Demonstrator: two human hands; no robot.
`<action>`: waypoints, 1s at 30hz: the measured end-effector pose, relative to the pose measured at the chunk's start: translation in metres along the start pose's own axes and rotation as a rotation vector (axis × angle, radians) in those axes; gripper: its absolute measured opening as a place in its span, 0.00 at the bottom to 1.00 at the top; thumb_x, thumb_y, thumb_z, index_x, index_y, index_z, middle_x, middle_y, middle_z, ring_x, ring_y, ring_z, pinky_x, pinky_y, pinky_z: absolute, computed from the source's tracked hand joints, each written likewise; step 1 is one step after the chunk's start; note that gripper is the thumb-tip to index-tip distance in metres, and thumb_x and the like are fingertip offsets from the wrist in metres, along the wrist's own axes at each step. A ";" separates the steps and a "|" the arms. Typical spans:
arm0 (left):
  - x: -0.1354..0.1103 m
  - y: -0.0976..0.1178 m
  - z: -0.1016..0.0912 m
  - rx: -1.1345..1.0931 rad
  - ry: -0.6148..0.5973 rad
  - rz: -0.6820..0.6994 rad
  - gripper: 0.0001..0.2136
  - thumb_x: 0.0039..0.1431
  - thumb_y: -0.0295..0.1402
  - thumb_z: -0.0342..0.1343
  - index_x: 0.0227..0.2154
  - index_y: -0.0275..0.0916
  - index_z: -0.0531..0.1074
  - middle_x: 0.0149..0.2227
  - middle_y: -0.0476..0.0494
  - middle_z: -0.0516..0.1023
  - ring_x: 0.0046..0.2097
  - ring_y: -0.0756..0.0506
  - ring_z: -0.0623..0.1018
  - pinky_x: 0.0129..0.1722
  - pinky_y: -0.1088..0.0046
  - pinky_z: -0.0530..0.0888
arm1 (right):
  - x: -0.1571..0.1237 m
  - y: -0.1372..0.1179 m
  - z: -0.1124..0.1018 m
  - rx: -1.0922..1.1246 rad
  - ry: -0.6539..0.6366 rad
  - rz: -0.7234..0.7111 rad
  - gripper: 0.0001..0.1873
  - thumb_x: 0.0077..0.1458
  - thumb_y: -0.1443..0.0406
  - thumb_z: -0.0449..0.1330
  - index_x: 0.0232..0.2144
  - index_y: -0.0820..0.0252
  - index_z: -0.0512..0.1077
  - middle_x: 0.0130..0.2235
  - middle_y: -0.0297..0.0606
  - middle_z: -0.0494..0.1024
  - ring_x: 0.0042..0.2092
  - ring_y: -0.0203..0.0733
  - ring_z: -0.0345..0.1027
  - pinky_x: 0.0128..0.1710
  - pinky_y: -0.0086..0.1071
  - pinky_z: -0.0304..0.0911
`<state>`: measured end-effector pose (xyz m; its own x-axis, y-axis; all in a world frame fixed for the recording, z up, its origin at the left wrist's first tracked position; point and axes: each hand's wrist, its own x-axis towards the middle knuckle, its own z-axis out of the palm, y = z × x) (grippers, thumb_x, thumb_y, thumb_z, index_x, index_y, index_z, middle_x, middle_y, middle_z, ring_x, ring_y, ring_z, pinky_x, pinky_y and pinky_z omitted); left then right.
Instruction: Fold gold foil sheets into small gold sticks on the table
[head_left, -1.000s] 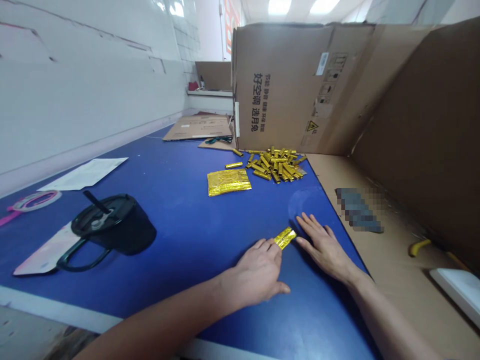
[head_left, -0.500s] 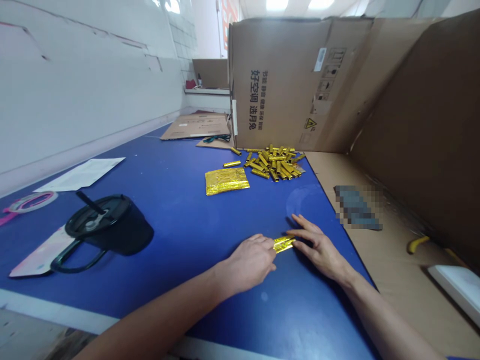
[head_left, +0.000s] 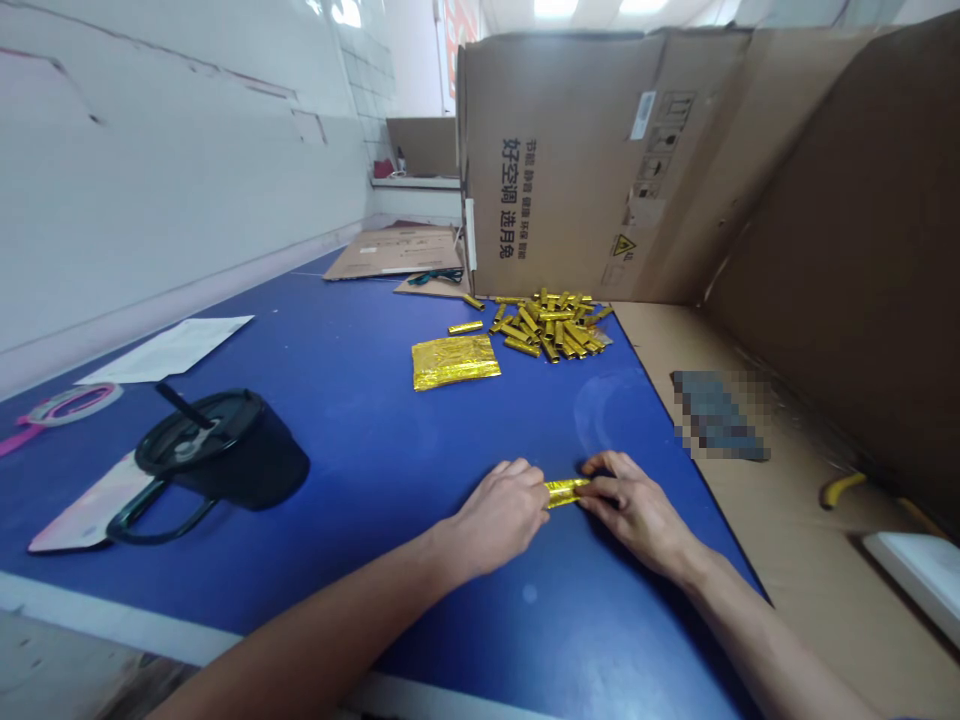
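Observation:
A narrow strip of shiny gold foil paper (head_left: pixel 564 492) lies low over the blue tabletop between my hands, its middle showing. My left hand (head_left: pixel 504 515) has its fingers closed over the strip's left end, hiding that end. At the right end, the fingers of my right hand (head_left: pixel 637 510) are bent and pinch the foil. Farther off sits a flat stack of gold foil sheets (head_left: pixel 455 362). Behind it to the right is a heap of small rolled gold foil tubes (head_left: pixel 553 325), with a single gold tube (head_left: pixel 465 327) just beyond the stack.
At left stand a dark lidded mug (head_left: pixel 232 450) with a straw, a roll of tape (head_left: pixel 75 403) and a white paper sheet (head_left: pixel 169 350). A big cardboard box (head_left: pixel 570 180) rises behind the heap. On cardboard at right are a blurred-out dark object (head_left: pixel 720 415) and a white box (head_left: pixel 915 575).
My right-hand fingers have curled in from spread to pinching the foil's right end. The foil now looks narrower and more rolled. My left hand has barely moved.

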<state>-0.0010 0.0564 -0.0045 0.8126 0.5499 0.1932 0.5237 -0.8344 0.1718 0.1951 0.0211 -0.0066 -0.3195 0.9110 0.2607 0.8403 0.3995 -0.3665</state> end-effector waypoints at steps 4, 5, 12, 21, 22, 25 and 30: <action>0.001 0.000 -0.001 -0.046 0.016 -0.067 0.07 0.55 0.30 0.45 0.25 0.37 0.66 0.29 0.47 0.67 0.34 0.48 0.65 0.34 0.72 0.62 | 0.000 -0.005 -0.003 0.007 -0.053 0.027 0.09 0.53 0.64 0.51 0.27 0.56 0.71 0.29 0.37 0.70 0.33 0.39 0.62 0.34 0.33 0.59; 0.001 0.000 -0.001 -0.058 0.024 -0.087 0.07 0.55 0.30 0.45 0.26 0.37 0.66 0.29 0.47 0.67 0.35 0.48 0.65 0.34 0.72 0.62 | 0.000 -0.005 -0.004 0.006 -0.067 0.025 0.09 0.53 0.64 0.50 0.28 0.56 0.71 0.28 0.36 0.70 0.32 0.39 0.62 0.34 0.33 0.58; 0.004 0.002 -0.002 -0.105 0.015 -0.186 0.07 0.56 0.27 0.41 0.32 0.38 0.64 0.32 0.47 0.67 0.36 0.47 0.65 0.35 0.71 0.62 | 0.004 -0.010 -0.010 0.001 -0.122 0.087 0.07 0.52 0.65 0.49 0.27 0.56 0.68 0.28 0.35 0.71 0.32 0.39 0.63 0.33 0.31 0.57; 0.007 0.003 0.002 -0.079 0.023 -0.279 0.06 0.55 0.34 0.46 0.30 0.39 0.65 0.30 0.47 0.68 0.35 0.46 0.67 0.35 0.69 0.62 | 0.008 -0.009 -0.006 0.065 -0.127 0.201 0.08 0.51 0.65 0.48 0.25 0.56 0.66 0.28 0.33 0.71 0.30 0.37 0.64 0.30 0.29 0.56; 0.007 0.003 0.002 -0.074 0.027 -0.287 0.05 0.54 0.34 0.47 0.30 0.39 0.65 0.30 0.47 0.68 0.35 0.46 0.67 0.34 0.69 0.62 | 0.008 -0.009 -0.005 0.065 -0.124 0.214 0.08 0.51 0.65 0.48 0.25 0.56 0.66 0.28 0.33 0.72 0.30 0.37 0.64 0.30 0.29 0.56; 0.007 0.003 0.003 -0.084 0.038 -0.297 0.04 0.53 0.34 0.49 0.29 0.40 0.65 0.30 0.48 0.68 0.34 0.46 0.67 0.34 0.70 0.62 | 0.008 -0.009 -0.004 0.054 -0.127 0.250 0.08 0.50 0.64 0.49 0.25 0.55 0.66 0.27 0.33 0.72 0.29 0.38 0.64 0.28 0.29 0.55; 0.008 0.003 0.003 -0.089 0.024 -0.339 0.09 0.55 0.36 0.45 0.27 0.40 0.67 0.30 0.47 0.69 0.34 0.46 0.67 0.34 0.69 0.62 | 0.011 -0.009 -0.001 0.026 -0.126 0.252 0.07 0.50 0.64 0.49 0.25 0.56 0.66 0.27 0.32 0.71 0.29 0.37 0.64 0.29 0.28 0.55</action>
<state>0.0077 0.0577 -0.0055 0.5894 0.7968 0.1332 0.7376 -0.5980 0.3135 0.1851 0.0271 0.0006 -0.1552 0.9868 0.0464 0.8889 0.1600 -0.4292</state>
